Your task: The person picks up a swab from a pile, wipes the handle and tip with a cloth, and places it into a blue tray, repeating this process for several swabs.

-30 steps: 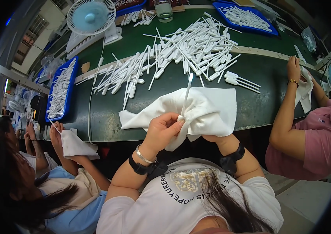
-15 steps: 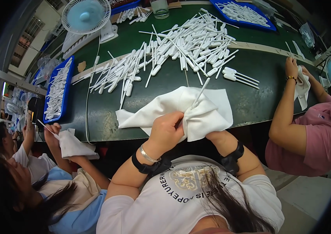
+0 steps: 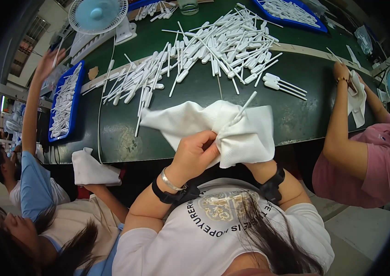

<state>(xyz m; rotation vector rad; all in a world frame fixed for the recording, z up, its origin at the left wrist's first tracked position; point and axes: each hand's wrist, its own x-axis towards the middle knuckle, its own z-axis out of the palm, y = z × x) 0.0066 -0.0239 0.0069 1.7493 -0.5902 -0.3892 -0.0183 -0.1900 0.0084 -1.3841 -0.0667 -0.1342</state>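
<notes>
A white ribbed cloth (image 3: pixel 254 146) is spread and bunched between my two hands, just off the table's near edge. From its folds the thin end of a white plastic stick (image 3: pixel 249 104) pokes up and to the right; the rest is wrapped out of sight. My left hand (image 3: pixel 196 152) is closed, thumb and fingers pinching the cloth beside the stick. Beneath the cloth's right side is my right hand (image 3: pixel 260 169), its fingers covered. Ahead on the table lies a large pile of similar white sticks (image 3: pixel 218 50), each with a wider, flattened end.
Several sticks (image 3: pixel 284 86) lie apart, right of the pile. Blue trays of sticks stand at left (image 3: pixel 76 103) and far right (image 3: pixel 321 28). A fan (image 3: pixel 97 16) is at far left. Co-workers sit on both sides: one raises an arm (image 3: pixel 30 110), another handles a cloth (image 3: pixel 357 101).
My cloth's left corner has swung up and blurs; both my hands stay on about the same spot. The left co-worker has lifted a hand from their cloth, up past the blue tray.
</notes>
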